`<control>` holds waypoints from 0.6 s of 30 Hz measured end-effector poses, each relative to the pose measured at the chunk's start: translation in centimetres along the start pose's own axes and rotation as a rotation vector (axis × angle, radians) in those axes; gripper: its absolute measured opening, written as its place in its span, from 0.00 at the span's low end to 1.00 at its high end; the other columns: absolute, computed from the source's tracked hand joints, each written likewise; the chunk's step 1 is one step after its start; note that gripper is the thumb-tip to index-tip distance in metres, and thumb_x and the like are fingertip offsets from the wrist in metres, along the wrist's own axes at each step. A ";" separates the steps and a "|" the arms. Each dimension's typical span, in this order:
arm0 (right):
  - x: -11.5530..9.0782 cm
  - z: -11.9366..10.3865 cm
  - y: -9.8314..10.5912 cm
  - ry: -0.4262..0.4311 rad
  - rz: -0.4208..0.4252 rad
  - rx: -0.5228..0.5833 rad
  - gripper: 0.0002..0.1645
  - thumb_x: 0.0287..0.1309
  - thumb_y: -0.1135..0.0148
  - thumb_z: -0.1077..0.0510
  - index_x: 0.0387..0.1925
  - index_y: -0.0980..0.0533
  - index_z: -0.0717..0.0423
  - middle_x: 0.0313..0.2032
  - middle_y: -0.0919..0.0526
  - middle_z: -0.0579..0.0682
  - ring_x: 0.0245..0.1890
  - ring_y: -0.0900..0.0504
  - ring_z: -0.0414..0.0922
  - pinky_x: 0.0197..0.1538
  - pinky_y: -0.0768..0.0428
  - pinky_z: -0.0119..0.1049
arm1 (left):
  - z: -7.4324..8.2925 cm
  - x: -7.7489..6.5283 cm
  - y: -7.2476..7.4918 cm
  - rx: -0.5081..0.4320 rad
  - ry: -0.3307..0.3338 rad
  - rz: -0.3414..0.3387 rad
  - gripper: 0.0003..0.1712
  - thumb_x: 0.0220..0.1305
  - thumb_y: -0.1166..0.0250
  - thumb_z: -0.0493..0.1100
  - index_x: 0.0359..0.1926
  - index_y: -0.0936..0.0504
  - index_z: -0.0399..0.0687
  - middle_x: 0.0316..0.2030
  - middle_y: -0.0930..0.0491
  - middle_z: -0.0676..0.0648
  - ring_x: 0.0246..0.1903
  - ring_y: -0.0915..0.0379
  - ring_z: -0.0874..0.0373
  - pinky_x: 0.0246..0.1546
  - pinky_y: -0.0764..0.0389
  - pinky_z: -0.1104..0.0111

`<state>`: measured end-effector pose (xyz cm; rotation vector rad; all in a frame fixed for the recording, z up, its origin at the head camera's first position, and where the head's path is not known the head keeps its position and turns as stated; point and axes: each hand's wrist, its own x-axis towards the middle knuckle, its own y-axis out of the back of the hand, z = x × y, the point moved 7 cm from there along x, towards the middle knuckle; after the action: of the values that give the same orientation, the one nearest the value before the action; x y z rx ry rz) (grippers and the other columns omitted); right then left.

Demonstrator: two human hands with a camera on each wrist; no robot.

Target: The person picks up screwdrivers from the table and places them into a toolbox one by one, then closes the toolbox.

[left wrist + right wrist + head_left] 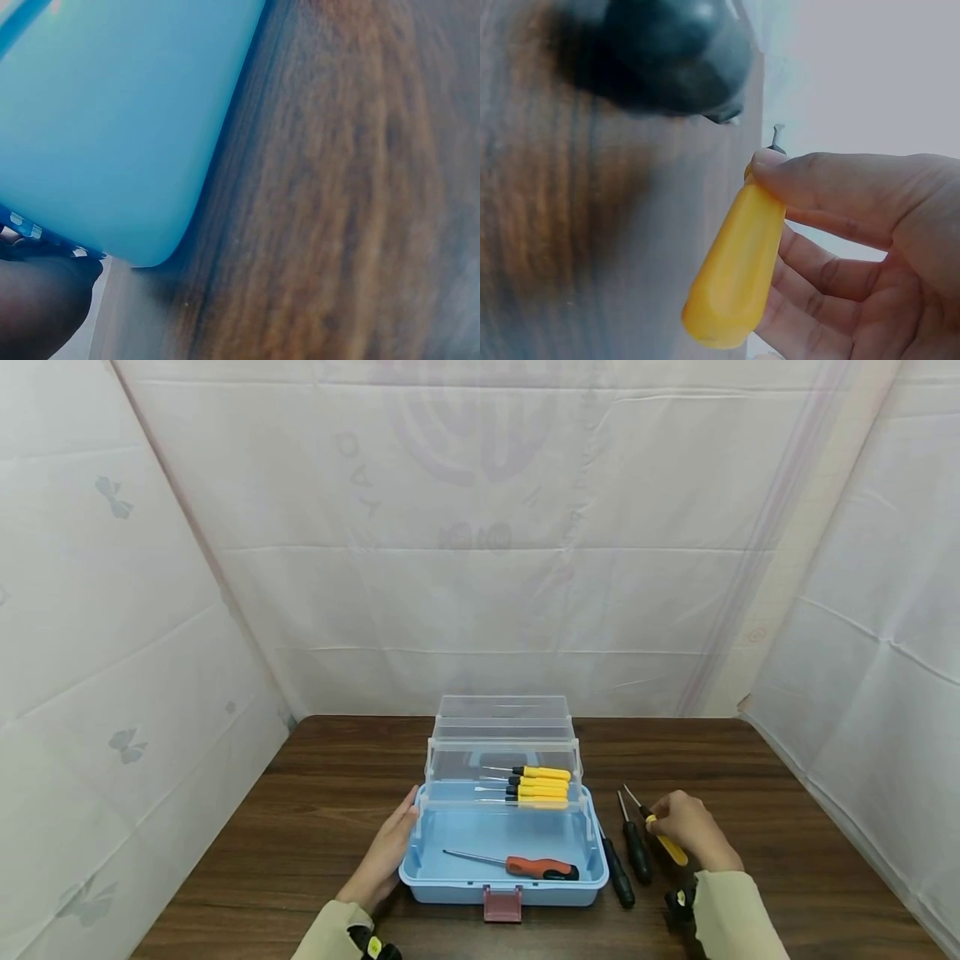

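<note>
My right hand (693, 831) pinches a yellow-handled screwdriver (739, 262) between thumb and fingers, to the right of the toolbox. Its thin shaft points away from me toward the back of the table. My left hand (388, 847) rests along the left side of a light blue toolbox (450, 893), fingers fairly straight with the tips at the rim. The toolbox stands open, and an orange-and-black screwdriver (542, 867) lies on its floor. Several other yellow screwdrivers (542, 781) lie side by side in the clear tray (450, 764) toward the back.
Two dark-handled screwdrivers, a longer-shafted one (637, 853) and another (618, 872) by the box's right wall, lie between the box and my right hand. A pink latch (502, 906) hangs at the box front. White sheeting (480, 610) encloses the brown table (337, 777).
</note>
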<state>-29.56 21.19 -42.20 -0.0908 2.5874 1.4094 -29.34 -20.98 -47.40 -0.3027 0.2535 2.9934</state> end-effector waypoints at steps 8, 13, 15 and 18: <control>0.0 -0.7 0.7 0.019 0.011 -0.007 0.18 0.55 0.35 0.63 0.45 0.22 0.71 0.41 0.18 0.66 0.35 0.18 0.50 0.37 0.16 0.49 | 0.0 0.0 0.1 0.003 0.002 0.001 0.35 0.76 0.62 0.59 0.77 0.58 0.55 0.76 0.60 0.39 0.74 0.66 0.36 0.69 0.56 0.40; 0.0 -1.5 1.3 0.034 0.009 -0.005 0.18 0.56 0.35 0.62 0.46 0.22 0.70 0.42 0.18 0.66 0.36 0.18 0.52 0.38 0.16 0.51 | -0.1 0.0 0.1 0.000 -0.001 -0.003 0.35 0.76 0.62 0.58 0.77 0.58 0.55 0.76 0.60 0.39 0.74 0.66 0.36 0.69 0.56 0.40; 0.0 -1.9 1.5 0.042 0.008 -0.007 0.18 0.56 0.35 0.62 0.46 0.22 0.71 0.42 0.19 0.67 0.36 0.18 0.53 0.38 0.16 0.52 | -0.1 0.0 0.1 0.001 -0.002 -0.004 0.35 0.76 0.62 0.58 0.77 0.58 0.55 0.76 0.60 0.39 0.74 0.66 0.36 0.69 0.56 0.40; 0.0 -2.3 1.8 0.063 0.012 -0.007 0.18 0.56 0.35 0.62 0.46 0.21 0.71 0.44 0.19 0.68 0.38 0.17 0.53 0.40 0.17 0.52 | -0.1 0.0 0.0 -0.012 -0.008 -0.010 0.34 0.77 0.62 0.57 0.77 0.58 0.55 0.76 0.60 0.39 0.74 0.66 0.36 0.69 0.56 0.40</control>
<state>-30.14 20.21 -39.46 -0.1232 2.6375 1.4424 -29.36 -21.02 -47.49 -0.2922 0.2329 2.9871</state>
